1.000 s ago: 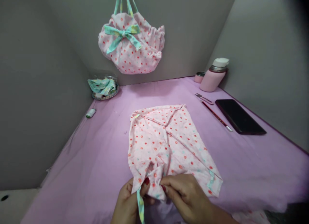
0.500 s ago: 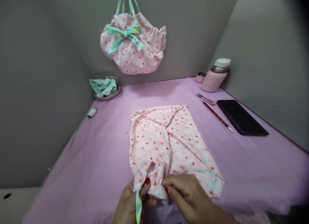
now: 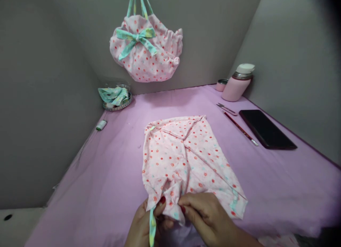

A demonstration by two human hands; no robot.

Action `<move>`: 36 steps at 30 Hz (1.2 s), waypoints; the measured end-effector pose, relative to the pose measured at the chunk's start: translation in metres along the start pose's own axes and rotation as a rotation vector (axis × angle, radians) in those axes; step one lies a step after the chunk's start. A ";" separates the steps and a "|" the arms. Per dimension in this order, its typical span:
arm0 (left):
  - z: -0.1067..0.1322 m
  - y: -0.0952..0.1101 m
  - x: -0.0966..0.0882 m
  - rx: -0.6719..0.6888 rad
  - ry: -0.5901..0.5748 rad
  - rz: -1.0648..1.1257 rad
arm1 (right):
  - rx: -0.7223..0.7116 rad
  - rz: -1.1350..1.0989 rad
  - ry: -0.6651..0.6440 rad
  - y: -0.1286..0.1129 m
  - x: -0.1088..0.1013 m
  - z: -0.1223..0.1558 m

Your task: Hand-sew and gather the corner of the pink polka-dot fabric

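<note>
A pink cloth with red and teal dots [image 3: 186, 158] lies folded on the purple table cover [image 3: 106, 176]. Its near edge is gathered between my two hands at the bottom of the view. My left hand [image 3: 144, 224] pinches the gathered edge together with a teal and yellow fabric strip [image 3: 152, 229] that hangs down from it. My right hand [image 3: 206, 215] pinches the bunched cloth from the right, fingers closed on it. Both thumbs meet at the gather.
A finished pink dotted bag with a teal bow [image 3: 146, 48] hangs on the grey back wall. A glass dish of teal strips [image 3: 115, 97] and a small white spool [image 3: 101, 124] sit far left. Far right: pink bottle [image 3: 238, 83], snips [image 3: 226, 108], red pencil [image 3: 241, 128], black phone [image 3: 266, 129].
Nearly nothing differs. My hands stay on the gathered edge, and the teal strip has shifted a little lower and left in my left hand.
</note>
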State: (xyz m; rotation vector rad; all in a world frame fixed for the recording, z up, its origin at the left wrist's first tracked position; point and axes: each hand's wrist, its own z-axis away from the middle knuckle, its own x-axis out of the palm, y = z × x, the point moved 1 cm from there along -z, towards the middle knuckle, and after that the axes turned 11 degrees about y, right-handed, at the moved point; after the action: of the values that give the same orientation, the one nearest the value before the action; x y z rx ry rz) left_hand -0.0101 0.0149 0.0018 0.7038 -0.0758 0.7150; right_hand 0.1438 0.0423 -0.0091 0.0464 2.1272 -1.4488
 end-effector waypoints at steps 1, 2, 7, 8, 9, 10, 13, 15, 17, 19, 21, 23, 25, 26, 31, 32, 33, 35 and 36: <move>0.000 0.000 0.000 0.005 -0.008 -0.008 | -0.008 -0.001 0.009 0.000 0.000 0.000; 0.000 0.000 0.001 0.010 -0.015 -0.011 | -0.013 -0.002 0.014 0.000 0.000 0.001; 0.000 0.000 0.005 0.011 -0.014 0.058 | -0.001 -0.001 0.002 -0.001 -0.002 0.000; -0.001 -0.001 0.005 0.010 -0.009 0.072 | 0.005 0.002 0.002 -0.001 -0.002 0.000; -0.001 -0.001 0.005 0.010 -0.005 0.078 | 0.009 0.003 0.006 -0.001 -0.002 0.000; -0.002 -0.002 0.005 0.009 -0.002 0.075 | 0.013 0.004 0.009 -0.001 -0.002 0.000; -0.004 -0.003 0.003 0.007 0.001 0.059 | 0.019 -0.011 0.010 -0.001 -0.002 0.000; -0.005 -0.003 0.001 0.004 -0.008 0.059 | 0.018 -0.020 0.007 -0.001 -0.002 0.000; -0.006 -0.004 0.000 0.005 -0.015 0.064 | 0.017 -0.028 0.007 -0.001 -0.002 0.000; -0.007 -0.004 0.000 0.002 -0.017 0.048 | 0.018 -0.036 0.005 -0.001 -0.002 0.000; -0.006 -0.003 0.000 0.000 -0.017 0.016 | 0.017 -0.038 0.002 -0.001 -0.002 0.000; -0.003 -0.002 0.001 0.008 -0.032 -0.015 | 0.016 -0.031 -0.001 -0.001 -0.002 0.000; -0.001 0.000 0.003 0.033 -0.058 -0.031 | 0.013 -0.027 0.000 -0.002 -0.002 0.000; 0.000 0.000 0.004 0.048 -0.070 -0.040 | 0.009 -0.028 -0.003 -0.002 -0.002 0.001; -0.001 -0.001 0.006 0.080 -0.075 -0.110 | -0.009 -0.013 -0.001 -0.002 0.000 0.003; -0.002 -0.002 0.005 0.085 -0.071 -0.117 | -0.010 -0.020 0.002 -0.002 0.000 0.003; -0.002 -0.003 0.005 0.091 -0.068 -0.117 | -0.008 -0.028 0.007 -0.001 0.001 0.002; -0.003 -0.005 0.004 0.101 -0.063 -0.096 | 0.001 -0.046 0.009 0.000 0.001 0.001; -0.004 -0.006 0.004 0.106 -0.065 -0.080 | 0.010 -0.049 0.009 0.000 0.001 0.000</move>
State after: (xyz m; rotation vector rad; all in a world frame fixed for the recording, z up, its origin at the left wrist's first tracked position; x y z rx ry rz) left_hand -0.0040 0.0158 -0.0035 0.8270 -0.0689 0.6227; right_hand 0.1429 0.0416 -0.0100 0.0047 2.1423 -1.4898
